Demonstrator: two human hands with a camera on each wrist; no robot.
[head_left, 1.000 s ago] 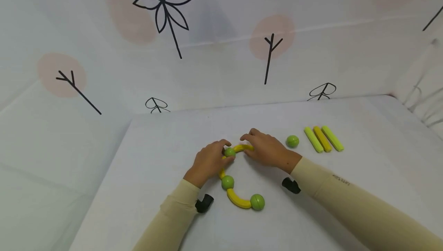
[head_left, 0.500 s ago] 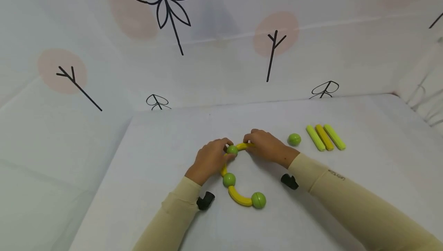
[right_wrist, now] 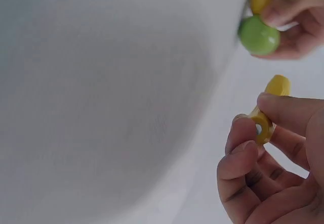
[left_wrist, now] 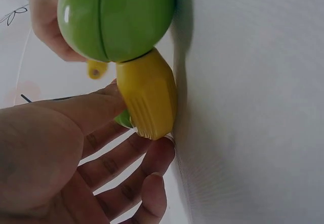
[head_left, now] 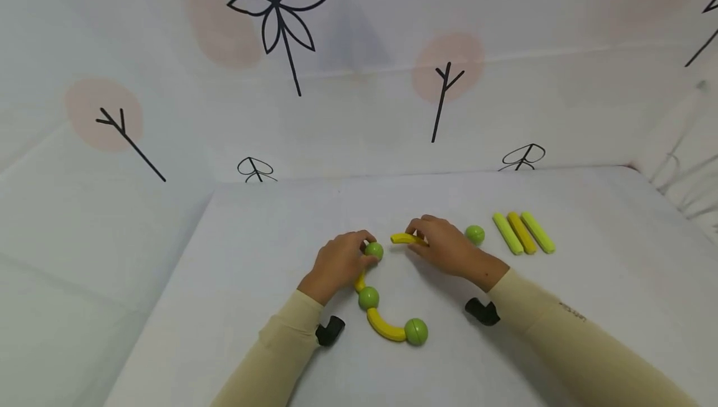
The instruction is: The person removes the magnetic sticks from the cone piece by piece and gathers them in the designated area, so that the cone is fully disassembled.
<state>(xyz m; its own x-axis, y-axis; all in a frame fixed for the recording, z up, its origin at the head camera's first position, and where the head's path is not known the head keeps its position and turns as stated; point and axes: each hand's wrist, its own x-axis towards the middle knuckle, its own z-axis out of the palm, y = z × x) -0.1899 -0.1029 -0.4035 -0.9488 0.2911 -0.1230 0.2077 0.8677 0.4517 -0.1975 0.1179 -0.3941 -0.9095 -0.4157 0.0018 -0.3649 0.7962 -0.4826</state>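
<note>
A: What's in the head view?
B: Near the middle of the frame, the left hand (head_left: 340,262) pinches a green ball (head_left: 374,251). Right of it, the right hand (head_left: 445,246) grips a yellow stick (head_left: 401,239). There's a gap between that stick and the ball. Below, a middle ball (head_left: 368,298), a curved stick (head_left: 386,327) and an end ball (head_left: 416,332) touch in a row. Off to the right are 1 spare ball (head_left: 475,235) and 3 straight sticks (head_left: 521,233).

A: And the left wrist view?
B: Top centre, the middle ball touches a linking stick (left_wrist: 147,92), which goes down to the left fingers.

A: The right wrist view?
B: Lower right, thumb and fingertips squeeze the yellow stick. The green ball is top right, against the linking stick.

A: Which step is it?
B: Joining pieces, I think. The next move calls for lining up the yellow stick's end with the green ball, held steady.
</note>
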